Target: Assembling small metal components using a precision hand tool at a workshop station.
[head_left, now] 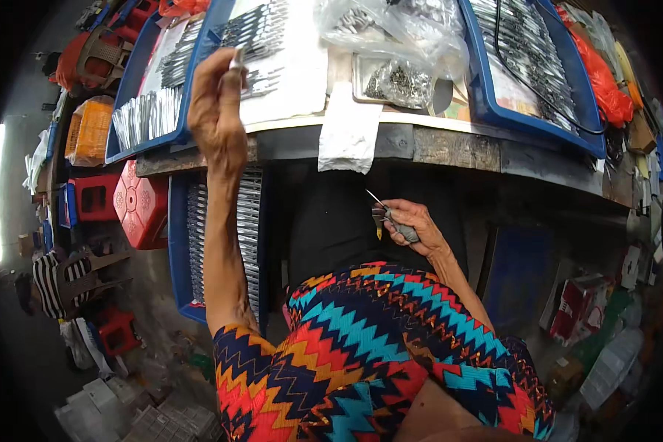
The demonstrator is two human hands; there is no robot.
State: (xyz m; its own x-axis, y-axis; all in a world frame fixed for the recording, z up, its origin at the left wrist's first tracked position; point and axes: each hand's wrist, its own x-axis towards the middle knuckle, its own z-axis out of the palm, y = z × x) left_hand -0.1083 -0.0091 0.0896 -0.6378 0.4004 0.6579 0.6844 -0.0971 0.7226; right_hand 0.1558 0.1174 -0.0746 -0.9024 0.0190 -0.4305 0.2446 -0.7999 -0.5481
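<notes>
My left hand [219, 110] is raised over the table's front edge, thumb and fingers closed on a small silver metal piece [236, 59] that is blurred. Just beyond it, rows of slim silver metal pieces [261, 33] lie on a white sheet [302, 85]. Over my lap, my right hand [412, 223] is wrapped round a pointed tool [376, 197] with a thin metal tip and what looks like a grey wrapped grip. A dark part with a yellow end [379, 230] sticks out under those fingers; its kind is unclear.
Blue trays [493, 110] of silver pieces stand on the table at both sides. A white cloth [346, 140] hangs over the edge, by a clear bag and a dish of small dark metal parts [399, 82]. Red stools [141, 206] and another filled blue tray [178, 265] sit lower left.
</notes>
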